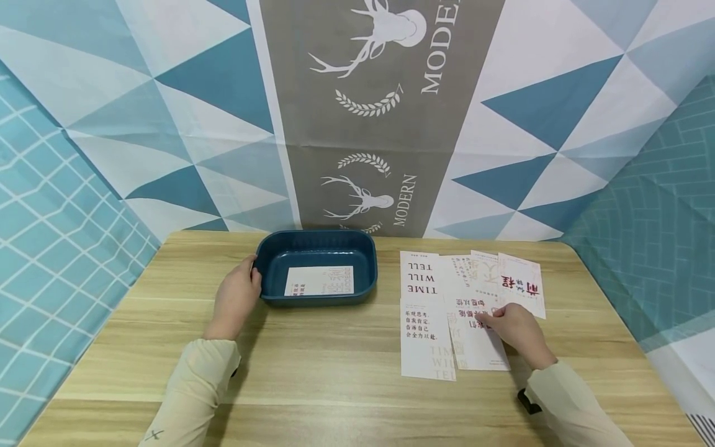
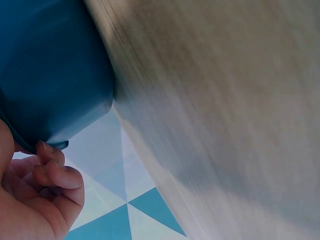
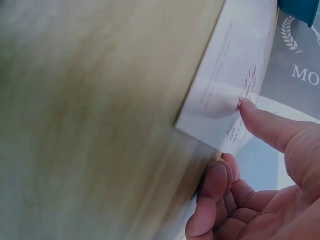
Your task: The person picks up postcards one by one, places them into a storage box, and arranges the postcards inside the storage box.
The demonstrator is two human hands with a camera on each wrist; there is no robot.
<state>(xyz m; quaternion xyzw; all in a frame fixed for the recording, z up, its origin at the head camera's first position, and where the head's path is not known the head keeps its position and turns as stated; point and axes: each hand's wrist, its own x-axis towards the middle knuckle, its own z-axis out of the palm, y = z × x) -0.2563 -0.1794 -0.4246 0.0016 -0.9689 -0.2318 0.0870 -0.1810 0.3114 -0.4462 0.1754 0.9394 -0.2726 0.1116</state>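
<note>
Cards (image 1: 469, 304) white, rect., printed; tray (image 1: 318, 257) glossy, blue, w/ rnd. corners

Left grip (image 1: 237, 298) has curled fingers, right grip (image 1: 521, 330) an outstretched thumb.

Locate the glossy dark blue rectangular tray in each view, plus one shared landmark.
Head: tray left of centre, left hand gripping its left end.
Left wrist: tray fills the upper-left corner, cut off by the frame.
Right wrist: only a piece of the tray, in the top-right corner.
Shared landmark: pale wood-grain table.
</note>
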